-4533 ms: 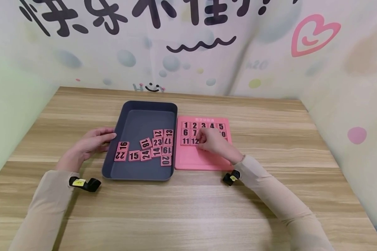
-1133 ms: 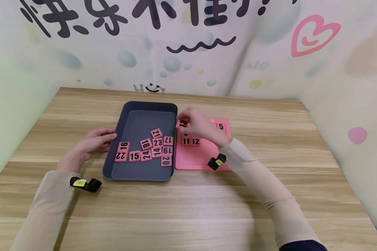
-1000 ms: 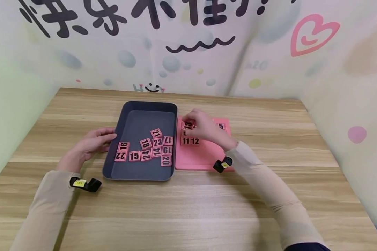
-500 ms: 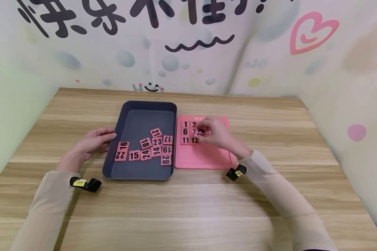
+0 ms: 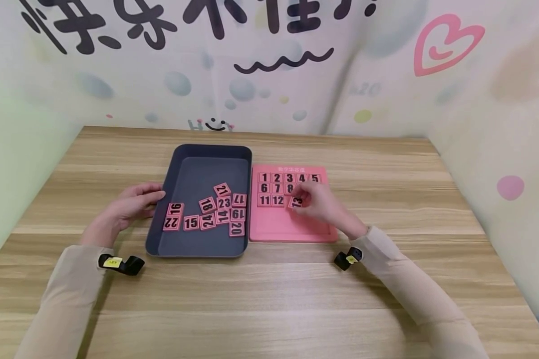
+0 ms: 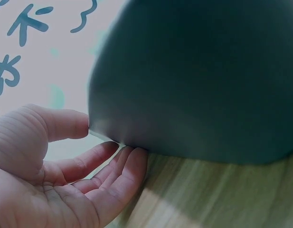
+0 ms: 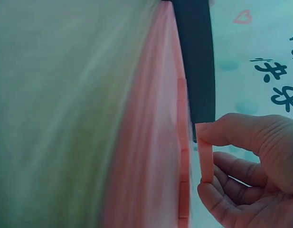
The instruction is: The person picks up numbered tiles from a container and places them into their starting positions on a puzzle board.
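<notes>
In the head view my right hand (image 5: 316,202) pinches the pink number tile marked 13 (image 5: 295,202) over the pink puzzle board (image 5: 292,229), just right of tile 12 (image 5: 277,200). The 13 lies sideways. In the right wrist view that tile (image 7: 206,154) is seen edge-on between thumb and fingertips, apart from the row of tiles. My left hand (image 5: 136,203) rests against the left side of the dark grey tray (image 5: 197,169). Its thumb and relaxed fingertips touch the tray's outer wall (image 6: 151,137) in the left wrist view.
Several loose number tiles, such as 15 (image 5: 191,222) and 23 (image 5: 224,202), lie in the tray at mixed angles. The tray stands directly left of the board. Both are on a wooden table (image 5: 269,299) before a printed wall cloth (image 5: 296,89).
My right hand has taken tile 13 from the tray and carried it right, across the board, then down beside tile 12. My left hand has stayed at the tray.
</notes>
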### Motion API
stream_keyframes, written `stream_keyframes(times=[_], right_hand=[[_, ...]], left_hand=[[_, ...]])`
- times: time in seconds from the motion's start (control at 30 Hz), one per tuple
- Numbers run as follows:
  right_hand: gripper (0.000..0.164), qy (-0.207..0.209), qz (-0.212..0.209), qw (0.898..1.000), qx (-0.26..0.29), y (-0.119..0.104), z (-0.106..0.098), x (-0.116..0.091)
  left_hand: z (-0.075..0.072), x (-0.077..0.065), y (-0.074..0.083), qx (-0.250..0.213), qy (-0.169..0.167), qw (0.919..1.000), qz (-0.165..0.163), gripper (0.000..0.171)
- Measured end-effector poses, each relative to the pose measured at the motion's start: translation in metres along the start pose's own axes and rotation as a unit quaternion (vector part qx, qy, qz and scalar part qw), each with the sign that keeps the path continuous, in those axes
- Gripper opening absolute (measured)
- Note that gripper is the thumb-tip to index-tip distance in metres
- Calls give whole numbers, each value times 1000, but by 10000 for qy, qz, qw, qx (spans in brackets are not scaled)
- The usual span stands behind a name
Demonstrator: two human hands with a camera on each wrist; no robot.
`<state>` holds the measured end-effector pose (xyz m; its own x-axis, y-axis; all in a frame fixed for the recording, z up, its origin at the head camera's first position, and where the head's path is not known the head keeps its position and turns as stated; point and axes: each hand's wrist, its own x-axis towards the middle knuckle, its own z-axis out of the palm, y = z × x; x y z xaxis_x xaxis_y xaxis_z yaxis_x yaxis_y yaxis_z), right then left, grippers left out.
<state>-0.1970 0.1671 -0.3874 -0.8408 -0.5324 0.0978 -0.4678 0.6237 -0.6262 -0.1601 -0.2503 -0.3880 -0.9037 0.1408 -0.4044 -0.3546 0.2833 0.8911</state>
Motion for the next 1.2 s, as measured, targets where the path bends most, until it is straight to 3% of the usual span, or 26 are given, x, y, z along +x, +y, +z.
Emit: stream_keyframes(times=[0.43,0.7,0.87,1.2], right_hand=[[29,-2,355,9991,-227,3,6,-3],[37,-596,189,9978,-221,0,-4,-3],[27,-788,322,9958,-350,-3,-6,-3],[23,-546,550,9965,-323,-2,-1,3]], left_hand=[[-1,1,-1,11,2,10000,23,61],[0,0,0,2,6,10000,31,60],[-1,0,-1,-14,1,10000,37,60],[-1,1,-2,-28,-25,10000,58,60]])
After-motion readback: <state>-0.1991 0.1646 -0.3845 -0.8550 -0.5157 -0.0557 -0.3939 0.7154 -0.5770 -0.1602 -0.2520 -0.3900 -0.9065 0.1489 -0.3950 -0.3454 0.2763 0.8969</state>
